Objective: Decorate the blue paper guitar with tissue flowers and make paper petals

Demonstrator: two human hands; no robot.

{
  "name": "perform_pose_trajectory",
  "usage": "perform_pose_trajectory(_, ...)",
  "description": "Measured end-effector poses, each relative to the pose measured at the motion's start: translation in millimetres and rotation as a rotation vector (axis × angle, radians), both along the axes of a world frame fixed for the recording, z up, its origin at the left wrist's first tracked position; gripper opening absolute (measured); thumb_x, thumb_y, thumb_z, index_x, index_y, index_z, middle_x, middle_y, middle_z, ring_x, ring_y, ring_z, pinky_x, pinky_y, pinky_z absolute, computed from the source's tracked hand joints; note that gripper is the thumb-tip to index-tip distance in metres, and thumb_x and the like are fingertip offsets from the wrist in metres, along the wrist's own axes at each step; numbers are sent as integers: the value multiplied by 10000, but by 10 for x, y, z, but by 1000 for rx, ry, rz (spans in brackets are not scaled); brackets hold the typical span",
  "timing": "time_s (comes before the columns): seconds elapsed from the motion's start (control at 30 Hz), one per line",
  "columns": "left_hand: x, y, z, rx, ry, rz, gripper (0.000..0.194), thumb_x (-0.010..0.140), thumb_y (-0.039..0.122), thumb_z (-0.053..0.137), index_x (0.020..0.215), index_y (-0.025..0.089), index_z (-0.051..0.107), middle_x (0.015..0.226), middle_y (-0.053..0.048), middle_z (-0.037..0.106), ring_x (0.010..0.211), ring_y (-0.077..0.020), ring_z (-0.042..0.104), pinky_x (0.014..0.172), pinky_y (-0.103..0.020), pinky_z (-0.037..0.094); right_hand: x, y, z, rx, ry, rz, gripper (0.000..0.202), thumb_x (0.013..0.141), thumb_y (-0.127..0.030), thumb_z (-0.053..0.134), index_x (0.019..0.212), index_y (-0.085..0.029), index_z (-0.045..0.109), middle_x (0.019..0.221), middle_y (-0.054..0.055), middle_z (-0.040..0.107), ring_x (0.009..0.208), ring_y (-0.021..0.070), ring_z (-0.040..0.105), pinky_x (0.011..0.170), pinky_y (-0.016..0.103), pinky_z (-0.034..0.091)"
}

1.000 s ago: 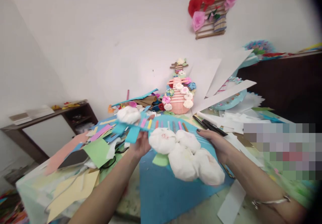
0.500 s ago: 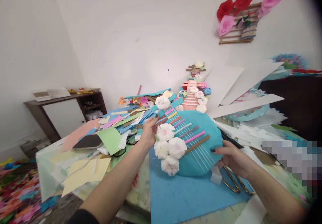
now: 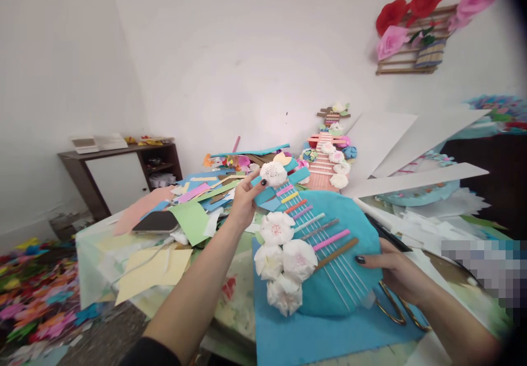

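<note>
A turquoise paper lute (image 3: 337,212) is tilted up over a blue sheet (image 3: 296,338), with white strings, several coloured strips across them and white paper flowers down its left side. My left hand (image 3: 245,204) grips its narrow top end beside the uppermost flower (image 3: 273,174), thumb in front. At the round body's right edge, my right hand (image 3: 397,267) is closed on it, thumb on the face and fingers behind, out of sight. Gold-handled scissors (image 3: 397,308) lie on the blue sheet by my right wrist.
Paper scraps (image 3: 206,190), a phone (image 3: 156,221) and a yellow sheet (image 3: 154,272) cover the table's left. A pink paper lute (image 3: 325,168) leans on the wall behind. White sheets (image 3: 444,135) stick out at right. Colourful paper flowers (image 3: 37,294) pile up at far left.
My left hand has moved up the lute's neck to its top end. The lute now sits slightly lower and further right in view, and the whole scene has shifted right.
</note>
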State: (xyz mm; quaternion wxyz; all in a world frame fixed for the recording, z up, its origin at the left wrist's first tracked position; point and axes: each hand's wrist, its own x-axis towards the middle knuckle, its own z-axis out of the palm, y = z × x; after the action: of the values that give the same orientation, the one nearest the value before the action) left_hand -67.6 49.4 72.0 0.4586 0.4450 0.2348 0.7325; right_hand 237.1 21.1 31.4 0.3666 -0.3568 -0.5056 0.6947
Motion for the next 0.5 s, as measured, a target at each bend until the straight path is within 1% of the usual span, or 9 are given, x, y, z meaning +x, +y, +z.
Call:
perform_pose_trajectory(0.07, -2, -13, 17, 14, 5, 11, 564, 575, 283, 809, 1092, 173, 615, 897, -48, 720, 812, -228, 683, 772, -358, 551, -17, -14, 20, 7, -18, -10, 487, 605, -175, 767, 1079, -214, 665, 957, 64, 730, 859, 287, 685, 755, 384, 549)
perform_pose_trajectory(0.13, -1, -26, 28, 18, 41, 41, 598, 583, 270, 802, 1137, 191, 593, 944, -49, 708, 811, -227, 679, 762, -361, 548, -53, -49, 48, 21, -29, -35, 476, 606, -179, 767, 1070, -227, 671, 944, 57, 733, 842, 283, 687, 745, 383, 551)
perform_pose_trajectory(0.17, -3, -31, 33, 22, 63, 79, 601, 584, 264, 799, 1143, 197, 590, 961, -49, 700, 806, -225, 675, 748, -356, 547, -75, -72, 62, 29, -33, -42, 474, 604, -181, 767, 1067, -229, 673, 936, 57, 734, 832, 284, 688, 741, 387, 552)
perform_pose_trajectory(0.23, -13, -39, 41, 41, 112, 201, 595, 580, 254, 799, 1135, 196, 594, 973, -54, 687, 826, -224, 661, 732, -330, 538, -122, -121, 88, 50, -42, -50, 477, 603, -186, 764, 1070, -224, 675, 924, 67, 735, 819, 291, 688, 740, 403, 554)
perform_pose_trajectory(0.33, -40, -53, 49, 84, 185, 391, 551, 593, 264, 792, 1106, 181, 610, 976, -68, 673, 925, -233, 621, 760, -288, 505, -174, -175, 108, 89, -51, -49, 469, 593, -185, 761, 1055, -207, 688, 946, 87, 730, 834, 307, 683, 735, 416, 557)
perform_pose_trajectory(0.43, -48, -87, 62, 123, 233, 478, 497, 614, 281, 780, 1075, 180, 622, 1021, -72, 651, 1006, -238, 579, 806, -275, 480, -199, -192, 107, 113, -50, -48, 447, 587, -186, 766, 1029, -211, 702, 965, 89, 725, 847, 310, 681, 720, 404, 560)
perform_pose_trajectory(0.5, -32, -123, 77, 132, 247, 504, 477, 612, 294, 782, 1048, 181, 627, 1003, -67, 647, 975, -232, 582, 774, -264, 487, -206, -191, 101, 121, -61, -42, 440, 595, -198, 770, 1030, -214, 704, 926, 90, 731, 825, 308, 684, 712, 408, 561)
